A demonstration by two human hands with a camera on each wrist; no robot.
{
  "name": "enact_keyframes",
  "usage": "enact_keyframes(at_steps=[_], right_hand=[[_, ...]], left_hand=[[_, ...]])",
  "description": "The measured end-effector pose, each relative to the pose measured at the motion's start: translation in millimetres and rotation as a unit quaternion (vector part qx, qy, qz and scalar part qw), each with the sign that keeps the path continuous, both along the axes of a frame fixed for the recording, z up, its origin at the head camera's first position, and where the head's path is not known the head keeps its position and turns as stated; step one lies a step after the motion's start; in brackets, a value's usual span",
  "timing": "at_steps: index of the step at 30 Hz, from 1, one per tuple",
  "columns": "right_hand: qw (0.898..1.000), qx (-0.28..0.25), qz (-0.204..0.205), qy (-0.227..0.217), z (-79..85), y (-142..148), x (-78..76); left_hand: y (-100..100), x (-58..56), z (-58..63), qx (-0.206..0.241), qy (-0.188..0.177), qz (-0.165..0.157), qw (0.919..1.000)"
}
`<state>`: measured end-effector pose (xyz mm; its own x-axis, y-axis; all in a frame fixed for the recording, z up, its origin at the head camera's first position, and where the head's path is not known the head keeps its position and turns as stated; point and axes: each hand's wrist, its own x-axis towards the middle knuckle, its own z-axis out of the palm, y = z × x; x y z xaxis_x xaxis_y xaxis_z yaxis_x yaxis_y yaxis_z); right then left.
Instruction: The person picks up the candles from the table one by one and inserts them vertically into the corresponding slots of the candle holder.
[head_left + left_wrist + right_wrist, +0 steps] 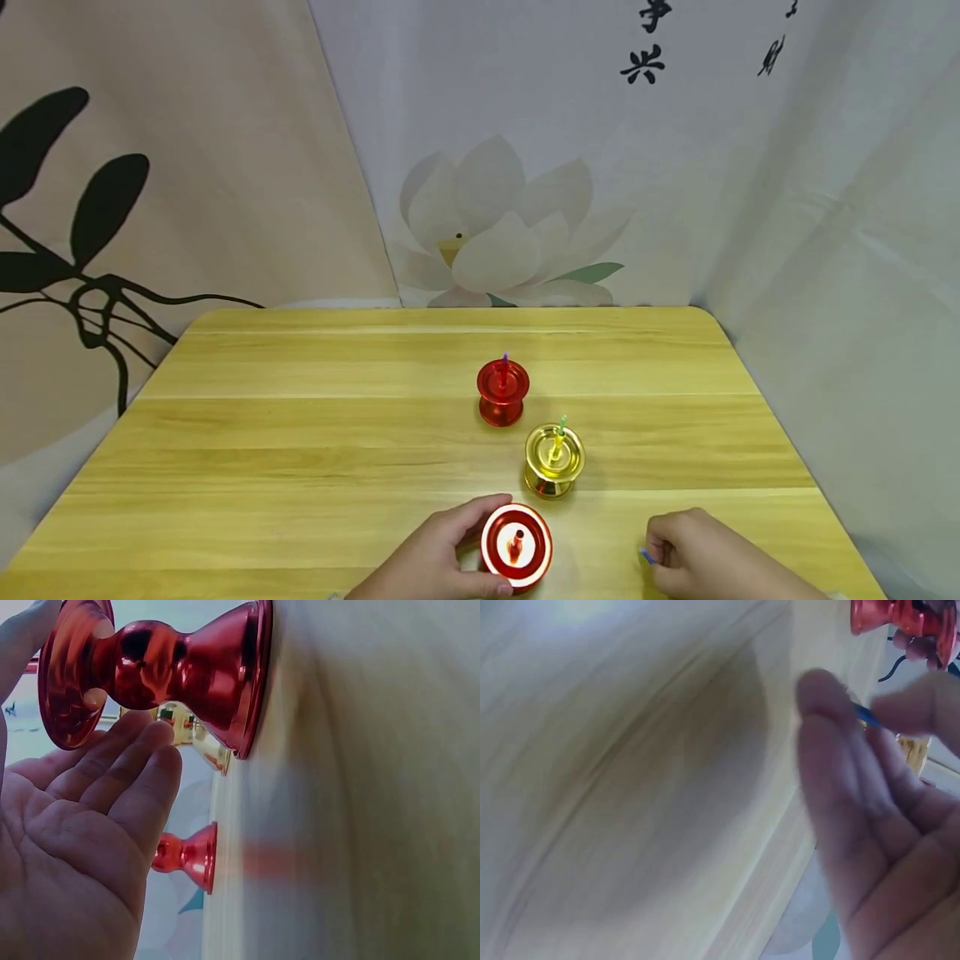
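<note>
The left hand [435, 554] cups the nearest red holder [516, 546], a waisted, spool-shaped metal stand at the near edge of the surface [300, 433]. The thumb curls over its rim in the head view, while the left wrist view shows the other fingers [142, 761] lying fairly straight beside the narrow waist, so this reads as a steadying grip rather than a tight clench. The right hand [693, 554] pinches a thin blue stick [647, 556] between thumb and fingertip, well to the right of that holder.

To do this step well, I judge the left hand should keep the holder flat and motionless while the right brings the stick in upright, straight over the centre socket (a small red stub already seems to stand there, though it is too small to be sure). A slanted approach could skid off the glossy top.

All three holders are polished and mirror-like, with flared dishes above and below a rounded neck. The gold holder [553, 460] carries a green and yellow stick. The far red holder [502, 392] carries a purplish one. The surface is pale wood grain with a smooth finish.
</note>
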<state>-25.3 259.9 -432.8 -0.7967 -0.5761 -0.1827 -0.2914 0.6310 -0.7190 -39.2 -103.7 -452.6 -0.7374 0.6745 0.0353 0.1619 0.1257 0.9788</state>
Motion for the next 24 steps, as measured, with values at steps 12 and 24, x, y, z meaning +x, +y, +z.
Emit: enact_keyframes(at_steps=[12, 24], right_hand=[[0.963, -0.154, -0.006, 0.222, -0.7, -38.6, 1.2], [0.925, -0.255, 0.016, 0.28, 1.1, -71.6, -2.4]], left_hand=[[1.6, -1.0, -2.1, 0.006, 0.004, -0.005, 1.0], [1.9, 0.1, -1.7, 0.029, -0.011, -0.011, 0.9995]])
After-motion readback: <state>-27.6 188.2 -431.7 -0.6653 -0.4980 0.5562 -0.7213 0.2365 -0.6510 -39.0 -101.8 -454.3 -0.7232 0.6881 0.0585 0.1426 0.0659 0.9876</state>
